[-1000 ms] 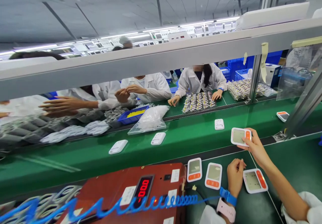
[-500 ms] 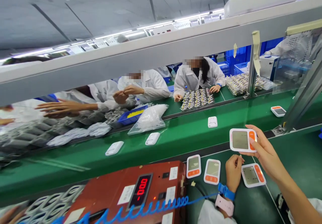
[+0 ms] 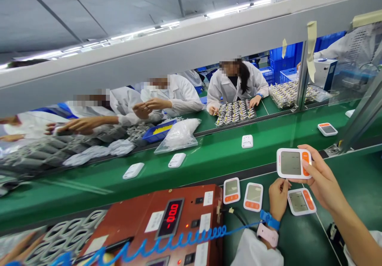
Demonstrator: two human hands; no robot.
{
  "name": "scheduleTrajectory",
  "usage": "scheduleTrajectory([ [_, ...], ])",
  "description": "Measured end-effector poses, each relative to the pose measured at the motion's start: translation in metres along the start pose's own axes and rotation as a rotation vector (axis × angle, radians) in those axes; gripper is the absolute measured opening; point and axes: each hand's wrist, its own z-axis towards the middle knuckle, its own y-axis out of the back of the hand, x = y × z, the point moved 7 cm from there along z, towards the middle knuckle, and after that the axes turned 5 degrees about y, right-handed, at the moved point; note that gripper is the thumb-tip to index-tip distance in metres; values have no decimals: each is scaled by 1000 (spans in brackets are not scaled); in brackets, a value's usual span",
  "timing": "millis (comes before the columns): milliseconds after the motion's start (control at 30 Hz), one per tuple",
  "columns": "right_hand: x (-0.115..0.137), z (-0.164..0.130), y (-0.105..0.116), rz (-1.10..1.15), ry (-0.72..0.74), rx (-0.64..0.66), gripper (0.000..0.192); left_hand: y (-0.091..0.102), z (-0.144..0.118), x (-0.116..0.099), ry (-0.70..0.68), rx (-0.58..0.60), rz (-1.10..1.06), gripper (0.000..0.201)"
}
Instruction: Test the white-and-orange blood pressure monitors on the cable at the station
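Note:
My right hand (image 3: pixel 324 178) holds up a white digital monitor (image 3: pixel 291 163) with a grey screen and orange buttons. The thumb rests on the orange button side, and faint marks show on the screen. Below and left of it, my left hand (image 3: pixel 278 197) has its fingers curled together near the bench; whatever they pinch, if anything, is hidden. A blue strap (image 3: pixel 270 220) with a coiled cord and a pink watch circle that wrist. Just right of my left hand lies a similar monitor (image 3: pixel 301 202). Two more, a monitor (image 3: pixel 253 196) and another monitor (image 3: pixel 231 190), lie to its left.
A red-brown box (image 3: pixel 143 218) with a red digital display stands at the left front, the blue coiled cord (image 3: pixel 176 240) crossing it. On the green conveyor (image 3: pixel 215 154) sit several white units. Co-workers sit beyond, behind a plastic bag (image 3: pixel 180 134). A metal post (image 3: pixel 362 114) rises at right.
The camera view has shifted slightly. White units on the conveyor have moved slightly left in view. My right hand still holds the monitor, now with marks on its screen.

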Motion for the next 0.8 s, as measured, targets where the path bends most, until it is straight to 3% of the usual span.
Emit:
scheduleTrajectory([
  [233, 0, -2, -4, 7, -9, 11, 44, 2, -1, -2, 20, -14, 33, 28],
  [633, -9, -1, -3, 68, -51, 33, 57, 3, -2, -4, 63, -7, 61, 26],
  [800, -10, 0, -1, 20, -50, -2, 50, 3, -3, -7, 54, -8, 44, 26],
])
